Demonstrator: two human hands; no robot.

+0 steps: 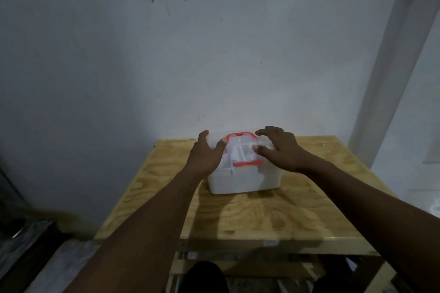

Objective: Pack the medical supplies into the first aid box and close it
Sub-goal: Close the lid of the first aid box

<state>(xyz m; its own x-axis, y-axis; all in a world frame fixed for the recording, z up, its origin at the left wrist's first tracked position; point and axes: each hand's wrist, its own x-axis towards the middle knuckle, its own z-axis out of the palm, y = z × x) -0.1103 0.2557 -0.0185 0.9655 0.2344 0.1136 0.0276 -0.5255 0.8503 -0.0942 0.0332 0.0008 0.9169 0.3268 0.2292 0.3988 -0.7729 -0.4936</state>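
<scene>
A white plastic first aid box (242, 179) stands on the wooden table, its clear lid (240, 153) lying down over it. A red handle (241, 136) shows at the back of the lid and a red latch (247, 163) at its front edge. My left hand (206, 154) rests on the lid's left side, fingers spread. Spread the same way, my right hand (281, 148) lies on the lid's right side. Pale contents show faintly through the lid; I cannot tell what they are.
The plywood table (250, 214) stands against a pale wall, with a lower shelf under its front edge. Dark clutter lies on the floor at the lower left. A pale vertical post runs down the right side.
</scene>
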